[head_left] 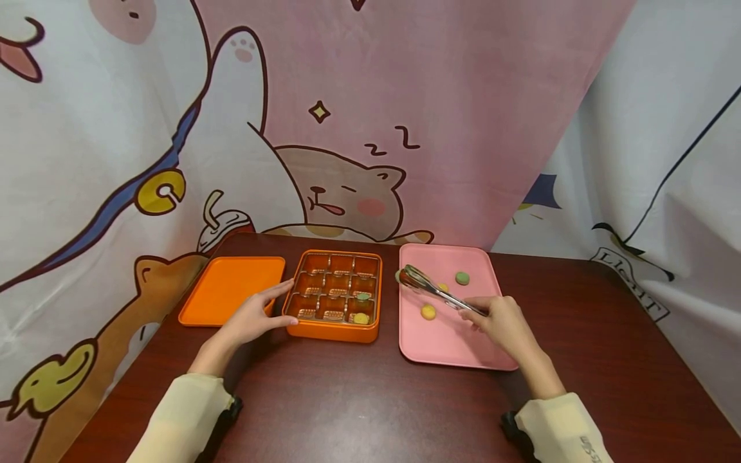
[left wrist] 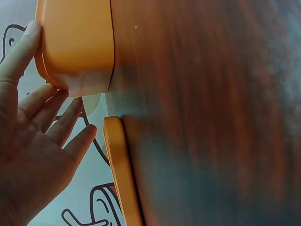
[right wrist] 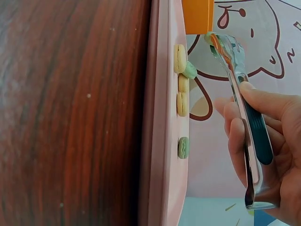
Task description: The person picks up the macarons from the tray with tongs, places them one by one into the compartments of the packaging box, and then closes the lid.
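My right hand holds metal tongs over the pink tray. A green macaron sits at the tongs' tips, raised above the tray. Yellow macarons and green macarons lie on the tray; the tongs partly cover some in the head view. My left hand touches the near left side of the orange box, thumb and fingers spread. Inside, a clear divided insert has several compartments. Its right column holds a green macaron in the middle row and a yellow macaron at the front.
An orange lid lies flat left of the box, beside my left hand. Everything stands on a dark brown wooden table. A curtain with cartoon animals hangs behind the table's back edge.
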Demonstrator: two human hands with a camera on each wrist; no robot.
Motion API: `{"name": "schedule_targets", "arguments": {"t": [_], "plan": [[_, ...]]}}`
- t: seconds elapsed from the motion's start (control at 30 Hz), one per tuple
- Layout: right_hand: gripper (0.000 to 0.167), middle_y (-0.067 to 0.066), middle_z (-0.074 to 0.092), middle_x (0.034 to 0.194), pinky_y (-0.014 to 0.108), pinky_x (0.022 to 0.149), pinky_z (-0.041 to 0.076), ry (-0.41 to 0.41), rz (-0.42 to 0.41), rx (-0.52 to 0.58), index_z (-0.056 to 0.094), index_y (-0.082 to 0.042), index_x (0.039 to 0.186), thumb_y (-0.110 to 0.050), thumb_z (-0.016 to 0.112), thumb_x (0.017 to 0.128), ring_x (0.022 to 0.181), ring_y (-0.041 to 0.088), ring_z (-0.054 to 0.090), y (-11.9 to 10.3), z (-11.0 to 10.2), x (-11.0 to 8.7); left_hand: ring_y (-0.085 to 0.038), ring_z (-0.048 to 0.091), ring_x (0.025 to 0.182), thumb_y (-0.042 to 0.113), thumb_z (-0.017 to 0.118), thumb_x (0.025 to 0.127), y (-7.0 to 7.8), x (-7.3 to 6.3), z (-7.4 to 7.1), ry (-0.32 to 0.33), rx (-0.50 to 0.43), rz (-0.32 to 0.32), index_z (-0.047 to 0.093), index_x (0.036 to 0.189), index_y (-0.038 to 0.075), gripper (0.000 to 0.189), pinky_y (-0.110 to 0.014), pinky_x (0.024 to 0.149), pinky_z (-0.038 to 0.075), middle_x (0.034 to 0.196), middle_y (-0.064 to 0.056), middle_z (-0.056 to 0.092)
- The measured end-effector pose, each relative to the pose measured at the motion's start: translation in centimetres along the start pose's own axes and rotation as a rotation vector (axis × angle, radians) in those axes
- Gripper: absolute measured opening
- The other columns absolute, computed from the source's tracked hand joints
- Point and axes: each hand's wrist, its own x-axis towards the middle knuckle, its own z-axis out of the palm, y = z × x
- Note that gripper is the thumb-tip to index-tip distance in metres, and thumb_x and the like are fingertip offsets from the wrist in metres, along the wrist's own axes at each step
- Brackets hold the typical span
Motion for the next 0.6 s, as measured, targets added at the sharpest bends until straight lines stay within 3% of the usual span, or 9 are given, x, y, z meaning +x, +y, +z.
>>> {"name": "schedule_targets", "arguments": {"t": [0.27, 0.6], "plan": [[0.014, 0.006, 0.073, 0.070, 0.020, 0.052, 0.048, 0.009, 0.000, 0.001, 0.079, -0.006, 0.098, -0.015, 0.075, 0.088, 0.060, 0.009, 0.064, -0.5, 0.1, 0.3, -0.042, 0.029, 0.149, 0.038, 0.080, 0.084, 0.1, -0.1, 0.0, 0.000, 0.006, -0.005, 0.039, 0.154, 0.008, 0.087, -0.065, 0.116, 0.028, 0.161, -0.013, 0.036], [0.017, 0.007, 0.074, 0.073, 0.020, 0.053, 0.050, 0.027, -0.001, 0.011, 0.079, -0.007, 0.102, -0.016, 0.075, 0.089, 0.061, 0.009, 0.066, -1.1, 0.3, 0.8, -0.043, 0.030, 0.148, 0.034, 0.080, 0.084, 0.2, -0.1, 0.0, 0.003, 0.013, 0.001, 0.038, 0.154, 0.008, 0.085, -0.066, 0.115, 0.029, 0.160, -0.014, 0.036]]}}
